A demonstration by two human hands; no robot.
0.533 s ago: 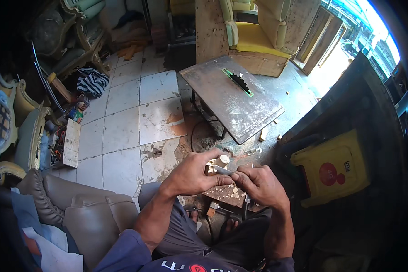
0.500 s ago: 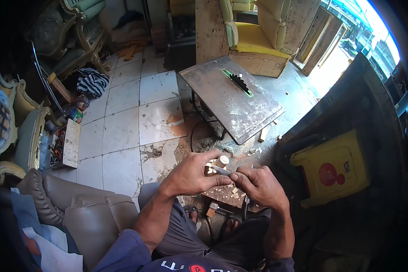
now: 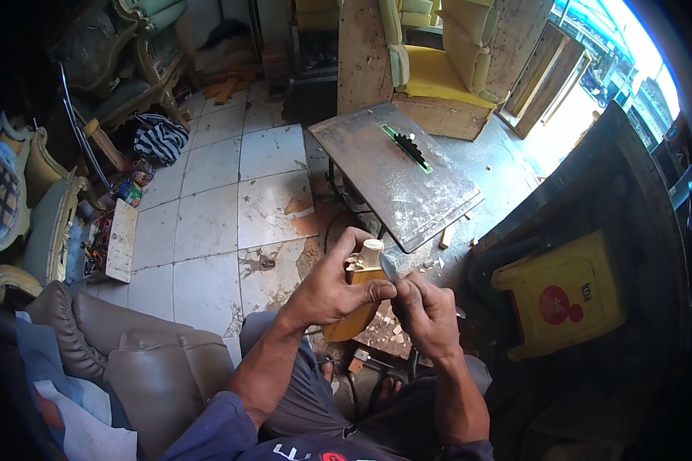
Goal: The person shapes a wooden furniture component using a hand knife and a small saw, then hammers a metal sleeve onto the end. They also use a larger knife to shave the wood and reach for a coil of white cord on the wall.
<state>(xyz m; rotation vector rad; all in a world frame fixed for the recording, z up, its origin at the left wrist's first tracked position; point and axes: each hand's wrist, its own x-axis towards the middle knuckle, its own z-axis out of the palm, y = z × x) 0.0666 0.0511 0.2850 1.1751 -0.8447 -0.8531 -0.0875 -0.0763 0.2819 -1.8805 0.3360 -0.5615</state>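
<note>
My left hand (image 3: 323, 292) is closed around a yellow-brown wooden piece (image 3: 350, 324). Its pale, round, carved end (image 3: 372, 252) sticks up above my fingers, with rough cut wood at its base. In my closed right hand (image 3: 429, 313) is a knife; its blade (image 3: 390, 265) points up beside the carved end, and the handle is hidden by my fingers. My left thumb reaches across toward the blade and my right fingers. Below the hands, wood chips lie scattered on a low wooden board (image 3: 386, 338).
Ahead stands a table saw (image 3: 361, 154) with its toothed blade (image 3: 411, 150) exposed. A yellow plastic stool (image 3: 592, 269) lies to the right. Brown cushions (image 3: 158, 373) are at my left, near an open box of tools (image 3: 119, 242). A yellow armchair frame (image 3: 438, 73) stands behind the saw.
The wooden piece has turned, so its smooth yellow-brown side shows below my left hand. The knife blade has swung from lying across the wood to pointing upward, and my right hand is slightly lower.
</note>
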